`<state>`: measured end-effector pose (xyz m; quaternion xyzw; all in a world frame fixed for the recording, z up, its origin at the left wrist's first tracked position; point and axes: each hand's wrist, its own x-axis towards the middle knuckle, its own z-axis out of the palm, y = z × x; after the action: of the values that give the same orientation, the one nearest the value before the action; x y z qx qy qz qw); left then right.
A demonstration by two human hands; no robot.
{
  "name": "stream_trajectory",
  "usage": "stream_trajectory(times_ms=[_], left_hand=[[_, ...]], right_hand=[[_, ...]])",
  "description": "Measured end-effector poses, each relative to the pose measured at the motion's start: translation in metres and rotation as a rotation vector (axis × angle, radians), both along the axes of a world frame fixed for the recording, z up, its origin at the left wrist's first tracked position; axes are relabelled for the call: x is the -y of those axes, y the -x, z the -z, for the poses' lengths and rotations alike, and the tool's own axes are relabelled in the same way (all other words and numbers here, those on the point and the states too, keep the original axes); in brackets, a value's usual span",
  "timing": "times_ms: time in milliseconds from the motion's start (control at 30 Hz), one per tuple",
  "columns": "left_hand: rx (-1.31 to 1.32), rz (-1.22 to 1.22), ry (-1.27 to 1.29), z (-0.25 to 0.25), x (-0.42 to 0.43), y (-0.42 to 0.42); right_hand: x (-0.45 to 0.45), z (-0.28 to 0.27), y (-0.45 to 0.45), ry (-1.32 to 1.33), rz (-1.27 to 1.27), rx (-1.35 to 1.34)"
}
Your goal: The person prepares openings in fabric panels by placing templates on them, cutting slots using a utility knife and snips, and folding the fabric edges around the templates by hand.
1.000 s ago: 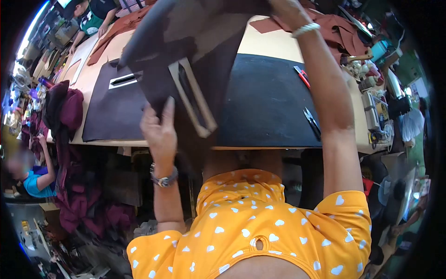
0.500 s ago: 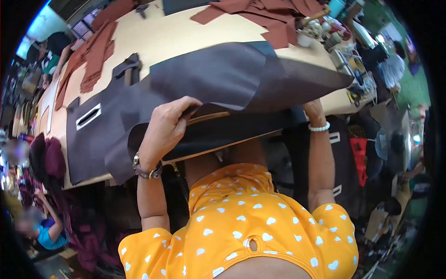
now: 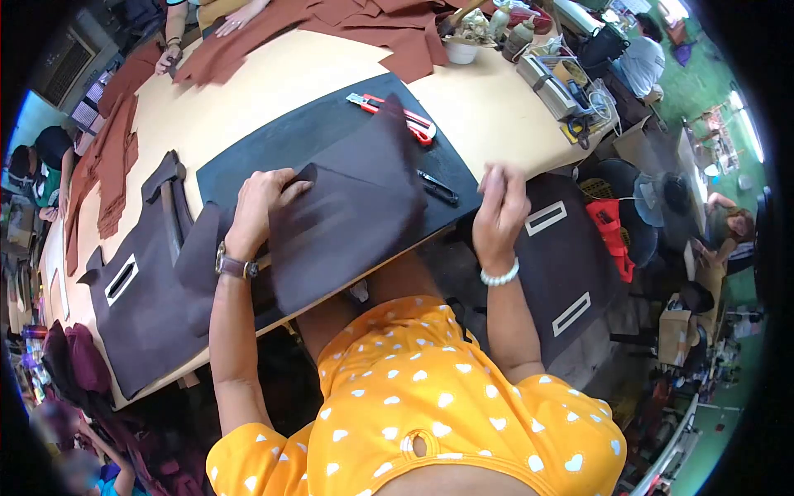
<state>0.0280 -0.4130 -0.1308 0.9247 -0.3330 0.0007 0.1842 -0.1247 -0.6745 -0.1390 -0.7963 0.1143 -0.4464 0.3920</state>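
My left hand (image 3: 266, 207) pinches a dark brown leather piece (image 3: 347, 215), which is folded and lifted over a dark cutting mat (image 3: 248, 165). Off the mat's right corner, my right hand (image 3: 501, 217) is apart from the leather, fingers curled in; whatever it may hold is hidden. A red utility knife (image 3: 420, 128) lies on the mat, partly covered by the raised leather. Beside the leather's right edge rests a slim black tool (image 3: 438, 188). To the left, another dark leather piece (image 3: 157, 314) with a white-framed slot lies under a hammer (image 3: 172, 219).
Reddish-brown leather pieces (image 3: 364, 25) lie across the table's far side, where another person's hands (image 3: 244, 16) work. At the right edge stand a white bowl (image 3: 461, 54) and a grey device (image 3: 550, 87). A dark panel with white-framed slots (image 3: 571, 264) hangs beside the table.
The leather, spread wide between both hands, is now folded over in my left hand. My right hand has let go of it and moved left. The mat, red knife and black tool are uncovered.
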Motion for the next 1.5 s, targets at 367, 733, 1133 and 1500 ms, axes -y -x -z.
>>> stream_trajectory(times_ms=[367, 733, 1133, 1500], left_hand=[[0.443, -0.034, 0.243, 0.039, -0.011, 0.009], [0.333, -0.148, 0.291, 0.037, -0.012, 0.050], [0.081, -0.140, 0.331, 0.030, 0.002, 0.070], [-0.140, -0.116, 0.249, 0.027, -0.001, 0.054]], right_hand=[[-0.137, 0.032, 0.014, 0.642, -0.971, -0.221], [-0.048, 0.025, -0.067, 0.708, 0.008, -0.504], [-0.082, 0.023, -0.065, 0.469, -0.635, -0.229], [-0.066, 0.026, -0.071, 0.316, -0.785, -0.454]])
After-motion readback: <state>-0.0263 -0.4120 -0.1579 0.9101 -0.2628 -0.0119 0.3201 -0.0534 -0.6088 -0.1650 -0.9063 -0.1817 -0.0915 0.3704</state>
